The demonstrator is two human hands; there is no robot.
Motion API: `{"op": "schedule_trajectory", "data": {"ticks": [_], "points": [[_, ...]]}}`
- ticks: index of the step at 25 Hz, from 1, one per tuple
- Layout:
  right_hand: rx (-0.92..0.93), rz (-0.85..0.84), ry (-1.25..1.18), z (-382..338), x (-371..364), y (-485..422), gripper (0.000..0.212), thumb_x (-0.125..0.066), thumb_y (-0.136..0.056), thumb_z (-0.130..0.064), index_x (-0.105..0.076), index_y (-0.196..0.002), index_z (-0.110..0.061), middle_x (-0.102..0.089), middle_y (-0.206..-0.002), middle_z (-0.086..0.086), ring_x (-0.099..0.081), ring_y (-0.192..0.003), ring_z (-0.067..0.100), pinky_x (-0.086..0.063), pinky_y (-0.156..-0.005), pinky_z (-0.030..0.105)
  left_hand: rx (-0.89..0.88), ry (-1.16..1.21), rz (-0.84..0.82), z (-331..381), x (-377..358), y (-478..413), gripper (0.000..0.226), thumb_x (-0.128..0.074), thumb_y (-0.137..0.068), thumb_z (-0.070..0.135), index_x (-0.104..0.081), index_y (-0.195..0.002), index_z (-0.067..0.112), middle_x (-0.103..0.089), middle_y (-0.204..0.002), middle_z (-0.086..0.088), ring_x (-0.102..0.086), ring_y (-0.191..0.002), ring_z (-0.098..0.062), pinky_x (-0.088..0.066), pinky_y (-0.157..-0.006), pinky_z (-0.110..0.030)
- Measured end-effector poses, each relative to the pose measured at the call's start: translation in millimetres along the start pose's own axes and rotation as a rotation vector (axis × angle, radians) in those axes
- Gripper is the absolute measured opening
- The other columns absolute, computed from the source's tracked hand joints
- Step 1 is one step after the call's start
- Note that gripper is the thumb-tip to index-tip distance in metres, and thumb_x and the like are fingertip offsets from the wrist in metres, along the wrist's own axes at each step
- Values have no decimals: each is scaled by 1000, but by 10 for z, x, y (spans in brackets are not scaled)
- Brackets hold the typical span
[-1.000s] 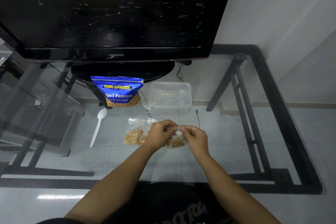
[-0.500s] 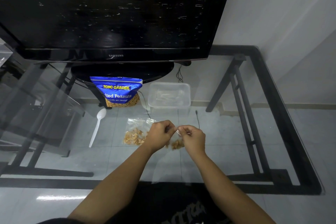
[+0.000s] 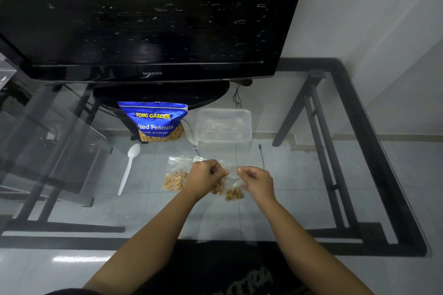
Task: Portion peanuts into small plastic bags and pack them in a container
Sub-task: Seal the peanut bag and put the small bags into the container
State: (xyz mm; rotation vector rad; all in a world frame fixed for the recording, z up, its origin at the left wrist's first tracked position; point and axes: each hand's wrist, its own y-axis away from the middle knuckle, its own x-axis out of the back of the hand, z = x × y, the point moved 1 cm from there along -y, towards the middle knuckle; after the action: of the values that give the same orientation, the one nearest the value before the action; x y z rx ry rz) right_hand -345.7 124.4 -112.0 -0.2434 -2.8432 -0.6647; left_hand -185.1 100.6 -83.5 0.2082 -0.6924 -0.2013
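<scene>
I am partway through the task. One small clear plastic bag of peanuts [image 3: 176, 178] lies filled on the glass-topped table [image 3: 311, 175], just to the left of my left hand [image 3: 206, 178]. I hold a second small clear plastic bag [image 3: 233, 193] just above the glass between both hands, with a little heap of peanuts sagging in its bottom. My left hand's fingers are curled and pinch one end of the bag's top edge, and my right hand [image 3: 257, 182] pinches the other end with thumb and forefinger. I judge that I am sealing this bag's mouth.

The clear rectangular plastic container [image 3: 223, 126] stands beyond my hands, beside the blue foil pouch of salted peanuts [image 3: 154, 121]. I see no bags in it, so all the packing is left. The white plastic spoon [image 3: 128, 167] lies idle at the left.

Half a second ago my hands were nearly touching over the bag's top. Now they are apart, with the top edge stretched between them and more of the peanuts in view. The filled bag, pouch, spoon and container lie where they were.
</scene>
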Motion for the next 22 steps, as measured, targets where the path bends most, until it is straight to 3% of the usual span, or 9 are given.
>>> {"op": "schedule_trajectory", "data": {"ticks": [4, 7, 10, 12, 15, 18, 22], "points": [[54, 0, 247, -64, 17, -75, 47, -61, -88, -29, -50, -131, -12, -58, -122, 4, -55, -109, 16, -44, -95, 28, -12, -91, 28, 47, 10, -56, 36, -68, -83, 30, -64, -110, 7, -69, -87, -10, -63, -78, -18, -51, -75, -26], [154, 76, 311, -189, 80, -214, 52, -58, -89, -28, -43, -136, -10, -48, -134, 6, -46, -123, 21, -39, -104, 33, -25, -80, 224, 32, 133, -171, 34, -61, -89, 28, -61, -114, 6, -67, -91, -10, -60, -77, -16, -52, -75, -30], [175, 138, 368, -340, 135, -466, 49, -52, -92, -31, -43, -132, -5, -49, -135, 14, -41, -131, 29, -39, -106, 46, 51, -40, 423, -7, 277, -369, 35, -54, -92, 16, -52, -122, 0, -59, -114, -19, -57, -104, -28, -46, -87, -35], [125, 79, 413, -428, 126, -623, 54, -46, -94, -35, -35, -137, -4, -45, -140, 17, -36, -135, 32, -38, -106, 48, 179, 8, 357, 22, 314, -503, 48, -50, -95, 18, -36, -137, -1, -42, -140, -21, -41, -129, -33, -37, -104, -38], [97, -14, 438, -535, 50, -775, 62, -45, -96, -32, -20, -146, -5, -39, -145, 18, -40, -133, 31, -36, -109, 42, 297, 102, 201, 62, 287, -653, 60, -44, -97, 25, -16, -146, 2, -26, -152, -18, -27, -140, -32, -27, -112, -39], [117, -33, 454, -568, 15, -842, 56, -45, -97, -27, -25, -146, -10, -52, -135, 17, -49, -124, 31, -42, -103, 36, 302, 137, 171, 73, 233, -671, 62, -45, -97, 27, -16, -147, 4, -29, -152, -17, -29, -139, -31, -28, -111, -38], [96, -21, 466, -572, 24, -794, 59, -44, -98, -24, -17, -149, -13, -56, -129, 18, -53, -119, 31, -41, -100, 33, 301, 165, 176, 39, 254, -670, 63, -50, -94, 25, -21, -146, 5, -30, -152, -14, -29, -140, -29, -28, -111, -37]]}}
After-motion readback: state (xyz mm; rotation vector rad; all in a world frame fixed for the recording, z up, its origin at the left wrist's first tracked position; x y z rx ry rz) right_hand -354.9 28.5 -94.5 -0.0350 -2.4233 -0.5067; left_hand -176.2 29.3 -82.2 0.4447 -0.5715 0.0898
